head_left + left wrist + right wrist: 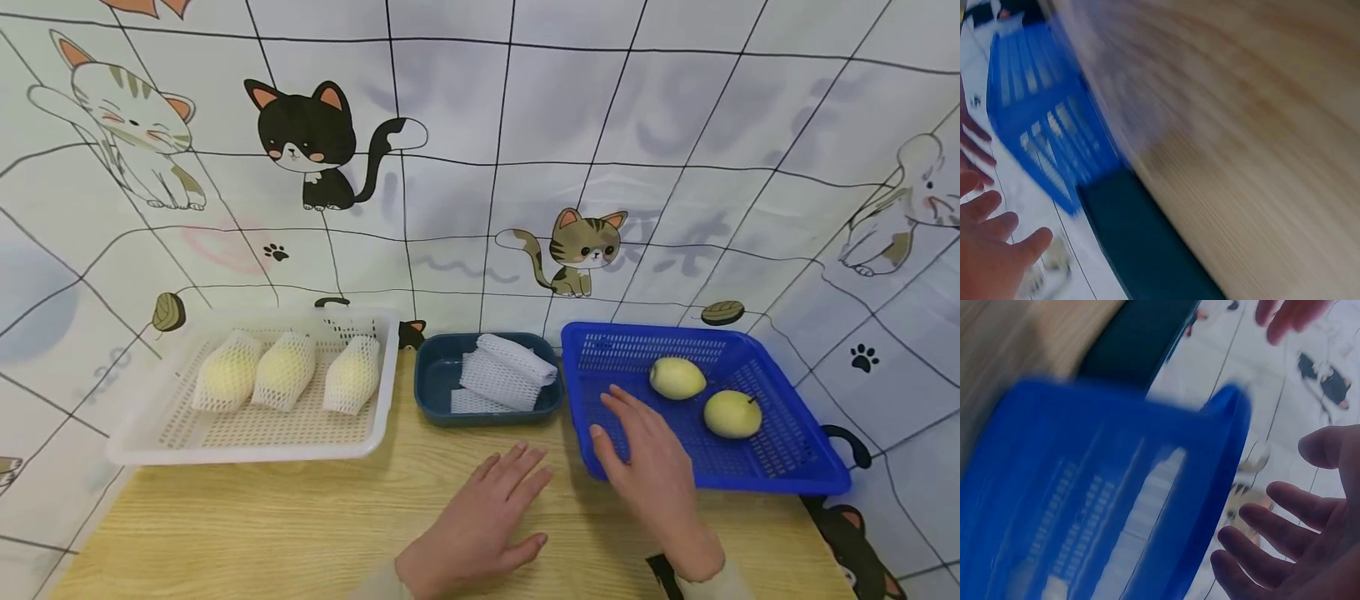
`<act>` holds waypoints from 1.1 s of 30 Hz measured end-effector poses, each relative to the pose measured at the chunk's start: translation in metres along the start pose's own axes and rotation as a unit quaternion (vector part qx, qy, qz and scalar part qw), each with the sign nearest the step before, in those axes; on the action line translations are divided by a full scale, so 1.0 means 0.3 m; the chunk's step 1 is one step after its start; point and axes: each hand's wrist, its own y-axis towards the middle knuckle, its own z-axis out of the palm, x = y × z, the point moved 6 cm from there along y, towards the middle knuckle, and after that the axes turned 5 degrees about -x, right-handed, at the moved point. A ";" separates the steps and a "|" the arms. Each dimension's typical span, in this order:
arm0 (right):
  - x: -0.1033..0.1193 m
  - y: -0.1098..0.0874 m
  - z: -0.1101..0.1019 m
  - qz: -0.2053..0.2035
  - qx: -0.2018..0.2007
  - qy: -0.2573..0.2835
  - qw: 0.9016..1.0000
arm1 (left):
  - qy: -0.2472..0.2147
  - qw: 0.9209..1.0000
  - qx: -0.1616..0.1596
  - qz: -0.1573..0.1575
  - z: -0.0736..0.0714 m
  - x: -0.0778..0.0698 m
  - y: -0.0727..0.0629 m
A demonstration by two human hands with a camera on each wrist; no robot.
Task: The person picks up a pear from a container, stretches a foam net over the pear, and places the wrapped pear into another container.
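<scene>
My left hand, fingers straight and holding nothing, hovers over the table in front of the dark teal tray. My right hand is above the near left rim of the blue basket, its fingers extended and nothing in them. Inside that basket lie two bare pale-yellow pears, one behind and left of the other. White foam net sleeves lie loosely in the teal tray. Both wrist views are blurred; the left fingers and right fingers look spread and relaxed there.
At the left a white basket holds three pears in foam nets: one at the left, another close beside it, a third apart. Behind the containers rises a wall covering printed with cats. The wooden table extends in front.
</scene>
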 end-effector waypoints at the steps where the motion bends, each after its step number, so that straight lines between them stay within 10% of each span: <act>1: -0.025 0.003 -0.012 0.007 0.006 -0.005 1.000 | 0.004 1.000 0.011 0.008 0.021 -0.023 0.017; 9: -0.175 0.050 -0.073 0.075 0.094 0.012 0.993 | 0.020 0.999 0.044 0.011 0.138 -0.128 0.089; 18: -0.324 0.202 -0.123 0.125 0.198 -0.038 0.971 | 0.065 0.995 0.075 -0.022 0.140 -0.125 0.119; 33: -0.580 0.357 0.059 0.086 0.392 -0.065 0.914 | 0.051 0.995 0.081 -0.028 0.129 -0.124 0.135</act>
